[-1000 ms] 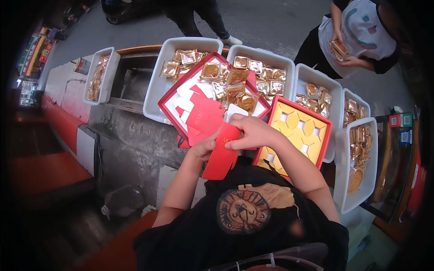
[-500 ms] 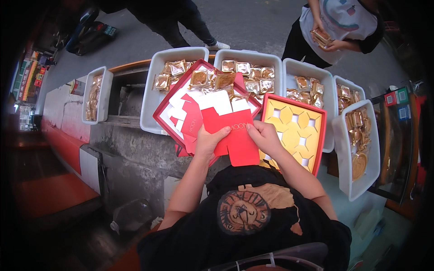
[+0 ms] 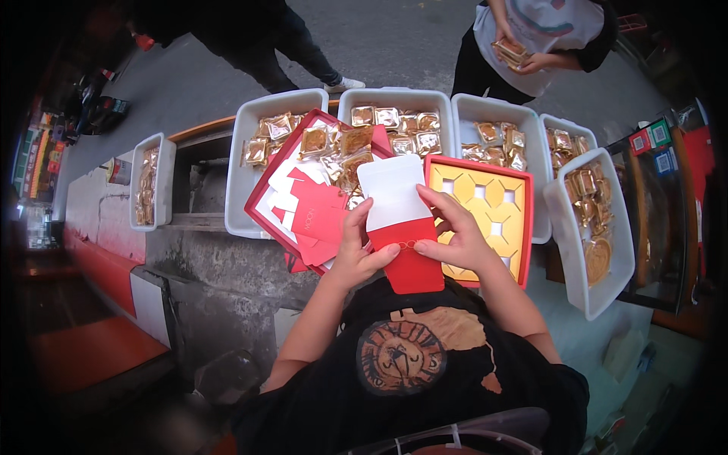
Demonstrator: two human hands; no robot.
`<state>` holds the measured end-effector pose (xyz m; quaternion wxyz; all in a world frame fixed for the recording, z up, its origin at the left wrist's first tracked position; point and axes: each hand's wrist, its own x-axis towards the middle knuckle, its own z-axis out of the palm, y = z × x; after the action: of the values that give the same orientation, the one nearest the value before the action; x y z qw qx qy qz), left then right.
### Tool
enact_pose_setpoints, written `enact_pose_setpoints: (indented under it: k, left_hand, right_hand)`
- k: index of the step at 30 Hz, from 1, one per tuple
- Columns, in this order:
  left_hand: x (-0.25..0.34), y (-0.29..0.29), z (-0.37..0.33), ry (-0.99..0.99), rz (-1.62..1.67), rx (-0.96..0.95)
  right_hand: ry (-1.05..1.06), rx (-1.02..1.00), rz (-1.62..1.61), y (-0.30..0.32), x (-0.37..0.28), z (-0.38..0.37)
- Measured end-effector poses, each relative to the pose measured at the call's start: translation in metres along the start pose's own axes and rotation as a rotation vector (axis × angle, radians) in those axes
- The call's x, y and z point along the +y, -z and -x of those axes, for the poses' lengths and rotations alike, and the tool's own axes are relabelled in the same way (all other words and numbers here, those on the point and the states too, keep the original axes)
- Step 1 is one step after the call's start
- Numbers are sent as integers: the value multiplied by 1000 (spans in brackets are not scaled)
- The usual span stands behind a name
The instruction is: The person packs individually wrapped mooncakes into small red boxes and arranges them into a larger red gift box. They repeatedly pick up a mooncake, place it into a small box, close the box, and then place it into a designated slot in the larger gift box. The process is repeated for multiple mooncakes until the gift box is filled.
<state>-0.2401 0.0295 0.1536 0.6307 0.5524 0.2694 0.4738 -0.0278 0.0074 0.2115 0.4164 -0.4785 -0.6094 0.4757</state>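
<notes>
A small red folding carton (image 3: 415,269) with a white inner flap (image 3: 394,189) standing up is held in front of my chest. My left hand (image 3: 358,250) grips its left side, thumb on the red face. My right hand (image 3: 461,239) holds the right side, its thumb also on the front and fingers round the edge. Just beyond, a tilted red box (image 3: 256,199) carries flat red cartons (image 3: 315,211) and several wrapped mooncakes (image 3: 315,142). To the right lies a red box with a yellow insert (image 3: 497,199) of cut-out slots, partly behind my right hand.
White plastic tubs (image 3: 230,205) of wrapped pastries line the far edge; another tub (image 3: 582,280) stands tilted at right, and a narrow one (image 3: 136,182) at far left. Across the stand, one person holds wrapped pastries (image 3: 512,54); another person's legs (image 3: 303,53) show.
The flat red piece in my hands has turned upright and its white flap now stands up. Both hands have shifted their hold. The view has moved slightly.
</notes>
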Motion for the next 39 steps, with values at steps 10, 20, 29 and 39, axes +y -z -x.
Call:
enact_pose_setpoints:
  k: [10,20,29,39]
  left_hand:
    - [28,8,-28,-160,-250,-196]
    - [32,3,-31,-84,-56,-148]
    - [28,-12,-25,-10,54,-61]
    - [45,-23,-32,55,165,11]
  right_hand:
    - [336,2,62,13,9,-12]
    - [322,-56,-64,20,6,-17]
    - [153,5,-6,15,-20,-13]
    - [-297,120,-467,19,-6,-25]
